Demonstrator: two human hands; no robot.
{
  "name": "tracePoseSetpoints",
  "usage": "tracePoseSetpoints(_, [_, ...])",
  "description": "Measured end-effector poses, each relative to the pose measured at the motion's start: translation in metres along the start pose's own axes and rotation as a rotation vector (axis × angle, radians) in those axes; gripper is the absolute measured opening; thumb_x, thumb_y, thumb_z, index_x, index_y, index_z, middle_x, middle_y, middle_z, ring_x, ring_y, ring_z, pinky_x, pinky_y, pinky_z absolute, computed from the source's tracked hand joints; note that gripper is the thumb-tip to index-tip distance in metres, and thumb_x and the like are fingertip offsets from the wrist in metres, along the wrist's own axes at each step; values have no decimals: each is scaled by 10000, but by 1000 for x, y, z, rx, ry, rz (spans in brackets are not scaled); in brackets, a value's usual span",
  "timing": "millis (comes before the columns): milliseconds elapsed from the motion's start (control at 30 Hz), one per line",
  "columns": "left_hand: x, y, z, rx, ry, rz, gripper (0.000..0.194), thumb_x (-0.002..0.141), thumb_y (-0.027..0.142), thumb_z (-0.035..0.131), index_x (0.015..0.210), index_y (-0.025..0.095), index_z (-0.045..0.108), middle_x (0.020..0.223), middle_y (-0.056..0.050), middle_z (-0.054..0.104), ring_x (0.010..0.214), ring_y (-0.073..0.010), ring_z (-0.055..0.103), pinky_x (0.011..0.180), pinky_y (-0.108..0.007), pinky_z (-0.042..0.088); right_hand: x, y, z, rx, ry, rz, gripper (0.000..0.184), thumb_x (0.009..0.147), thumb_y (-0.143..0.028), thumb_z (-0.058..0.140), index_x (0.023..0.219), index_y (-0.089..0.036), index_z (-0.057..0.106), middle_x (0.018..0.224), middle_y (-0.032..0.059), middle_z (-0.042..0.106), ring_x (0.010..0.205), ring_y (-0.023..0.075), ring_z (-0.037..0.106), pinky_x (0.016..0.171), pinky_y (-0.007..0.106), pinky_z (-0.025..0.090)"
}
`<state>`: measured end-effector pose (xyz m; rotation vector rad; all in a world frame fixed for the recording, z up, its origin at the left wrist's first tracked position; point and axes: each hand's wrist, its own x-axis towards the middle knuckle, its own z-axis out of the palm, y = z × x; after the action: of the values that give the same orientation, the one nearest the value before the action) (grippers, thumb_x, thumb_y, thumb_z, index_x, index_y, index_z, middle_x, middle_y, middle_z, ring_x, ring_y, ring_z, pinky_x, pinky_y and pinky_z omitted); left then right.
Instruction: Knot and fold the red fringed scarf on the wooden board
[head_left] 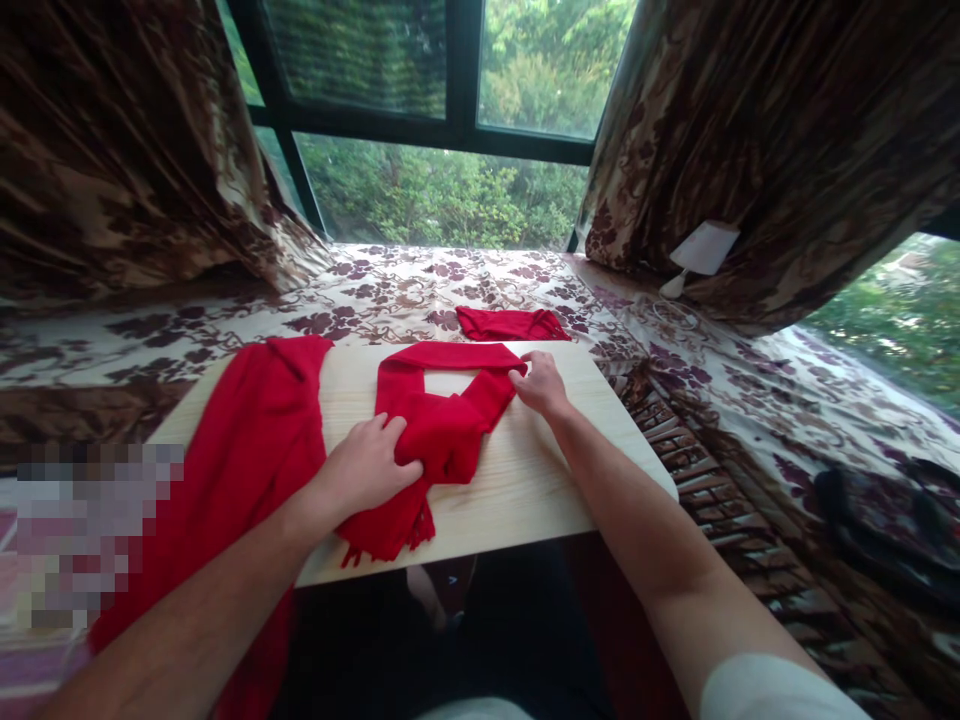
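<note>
On the pale wooden table (540, 490) lies a red scarf (442, 430), bent into a loop with a gap in its middle and a fringed end near the table's front edge. My left hand (375, 465) rests on the scarf's left side, fingers spread and thumb apart. At the loop's upper right corner, my right hand (541, 383) pinches the scarf's edge between thumb and fingers. Another red cloth (255, 430) drapes over the table's left side and hangs down past the front, partly behind my left forearm.
A folded red fringed cloth (514, 324) lies on the floral window seat (405, 290) beyond the table. A white lamp (705, 248) stands at the right by the curtain (675, 130). Dark items (885, 520) lie on the floral cover at far right.
</note>
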<state>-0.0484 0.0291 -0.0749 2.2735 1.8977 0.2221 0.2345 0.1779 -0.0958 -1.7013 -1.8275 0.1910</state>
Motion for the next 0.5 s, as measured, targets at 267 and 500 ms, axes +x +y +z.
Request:
tracePoseSetpoints(267, [10,-8,-10,-146,25,17,188,773,363,531,788,221,653,935,-85,710,959,-277,655,881,-352,477,-94,-76,-25,191,-318,-373,268,905,-348,564,688,-195,602,656,-21,621,602,106,515,589,225,366])
tracePoseSetpoints(500, [24,-10,-30,-426,-52,-150,175,700,389,595,714,215,606,648,14,636,632,-187,615,557,-271,424,-154,-111,-29,65,-473,-662,183,906,-304,579,816,-217,713,811,12,714,770,147,633,713,245,432])
